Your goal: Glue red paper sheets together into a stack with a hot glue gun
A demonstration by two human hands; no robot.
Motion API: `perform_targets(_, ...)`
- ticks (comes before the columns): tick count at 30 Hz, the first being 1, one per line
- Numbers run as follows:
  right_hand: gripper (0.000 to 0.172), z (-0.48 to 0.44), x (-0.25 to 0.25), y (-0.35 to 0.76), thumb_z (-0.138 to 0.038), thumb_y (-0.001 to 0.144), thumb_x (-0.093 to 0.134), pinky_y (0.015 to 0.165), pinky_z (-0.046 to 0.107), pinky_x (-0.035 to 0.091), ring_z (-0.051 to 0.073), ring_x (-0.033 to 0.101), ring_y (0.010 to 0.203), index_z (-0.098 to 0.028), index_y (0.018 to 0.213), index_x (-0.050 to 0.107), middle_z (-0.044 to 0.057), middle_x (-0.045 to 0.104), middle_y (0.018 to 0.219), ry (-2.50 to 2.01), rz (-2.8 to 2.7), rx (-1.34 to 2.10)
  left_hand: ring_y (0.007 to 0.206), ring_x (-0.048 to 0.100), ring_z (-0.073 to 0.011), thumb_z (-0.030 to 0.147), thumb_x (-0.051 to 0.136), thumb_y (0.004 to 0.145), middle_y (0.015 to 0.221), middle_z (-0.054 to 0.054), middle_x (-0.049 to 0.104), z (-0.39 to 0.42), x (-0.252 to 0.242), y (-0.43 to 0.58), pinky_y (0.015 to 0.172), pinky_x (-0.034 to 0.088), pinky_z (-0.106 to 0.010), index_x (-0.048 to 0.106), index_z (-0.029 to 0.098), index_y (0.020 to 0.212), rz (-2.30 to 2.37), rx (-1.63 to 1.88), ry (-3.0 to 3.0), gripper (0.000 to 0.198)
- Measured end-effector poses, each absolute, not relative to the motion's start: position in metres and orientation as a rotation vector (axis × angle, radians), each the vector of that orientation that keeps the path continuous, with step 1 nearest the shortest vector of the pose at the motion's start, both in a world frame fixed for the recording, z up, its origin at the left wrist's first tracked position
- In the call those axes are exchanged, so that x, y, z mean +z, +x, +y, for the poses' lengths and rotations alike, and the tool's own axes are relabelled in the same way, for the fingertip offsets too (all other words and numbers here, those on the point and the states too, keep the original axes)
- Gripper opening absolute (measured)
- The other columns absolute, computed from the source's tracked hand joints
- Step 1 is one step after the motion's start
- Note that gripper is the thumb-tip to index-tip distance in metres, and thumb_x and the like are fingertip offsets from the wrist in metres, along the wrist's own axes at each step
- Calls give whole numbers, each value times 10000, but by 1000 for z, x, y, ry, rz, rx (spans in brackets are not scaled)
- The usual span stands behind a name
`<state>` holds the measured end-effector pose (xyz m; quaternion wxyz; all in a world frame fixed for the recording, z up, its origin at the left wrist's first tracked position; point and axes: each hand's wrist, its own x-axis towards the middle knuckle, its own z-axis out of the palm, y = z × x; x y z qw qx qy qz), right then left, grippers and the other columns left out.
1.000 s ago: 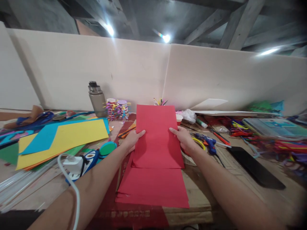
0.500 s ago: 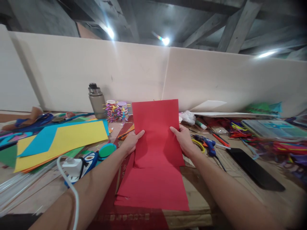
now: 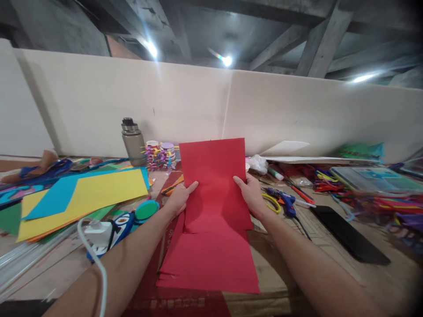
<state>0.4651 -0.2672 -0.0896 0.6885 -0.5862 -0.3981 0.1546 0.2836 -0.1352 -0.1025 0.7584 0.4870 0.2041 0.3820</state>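
Note:
A plain red sheet of paper (image 3: 214,176) is held up, tilted toward me, between both hands. My left hand (image 3: 180,197) pinches its left edge, thumb on the front and fingers hidden behind. On the opposite edge my right hand (image 3: 251,193) grips the same way, thumb in front. Below it, a second red sheet (image 3: 208,262) lies on the cardboard-covered table, with small tears at its left edge. The lower edge of the raised sheet overlaps or touches this one; I cannot tell which.
Yellow and blue sheets (image 3: 109,189), a power strip with a white plug (image 3: 99,233) and a bottle (image 3: 132,143) are on the left. Right of me lie a blue glue gun (image 3: 289,204), yellow tape roll (image 3: 272,203), black phone (image 3: 350,235) and clear plastic case (image 3: 360,176). Decorated cups (image 3: 160,154) stand behind.
Both hands keep their hold on the red sheet with hardly any movement. The whole view has shifted slightly, so things appear a little lower and farther left.

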Motion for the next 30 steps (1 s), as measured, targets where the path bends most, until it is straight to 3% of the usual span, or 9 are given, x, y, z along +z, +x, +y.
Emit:
perform_targets(8, 351, -264, -93, 467, -389, 739, 642, 778, 347, 506, 208, 653, 850, -168, 1012, 660, 79, 710, 1028, -1270, -853, 393, 890, 701, -225, 192, 735, 712, 963, -83, 738, -137, -100, 285, 868, 544, -377, 627, 159, 1001, 456, 837, 1048, 311)
perform_targets(16, 306, -263, -93, 464, -338, 643, 716, 669, 325, 524, 188, 657, 673, -181, 900, 662, 52, 728, 881, -1185, -631, 704, 907, 695, -230, 159, 700, 743, 972, -85, 735, -141, -92, 282, 869, 533, -379, 635, 158, 1043, 517, 721, 1080, 308)
perform_targets(22, 115, -266, -90, 467, -219, 693, 668, 567, 286, 505, 154, 615, 546, -169, 795, 648, 30, 703, 702, -1298, -576, 849, 845, 706, -230, 131, 687, 739, 935, -97, 738, -136, -96, 281, 834, 541, -377, 648, 145, 1054, 573, 566, 1068, 317)
perform_targets(30, 165, -268, -93, 474, -148, 719, 653, 601, 301, 527, 155, 641, 592, -186, 874, 611, 54, 722, 843, -1415, -677, 866, 720, 705, -233, 133, 688, 728, 842, -102, 741, -130, -103, 284, 743, 564, -391, 666, 122, 997, 668, 532, 1091, 270)
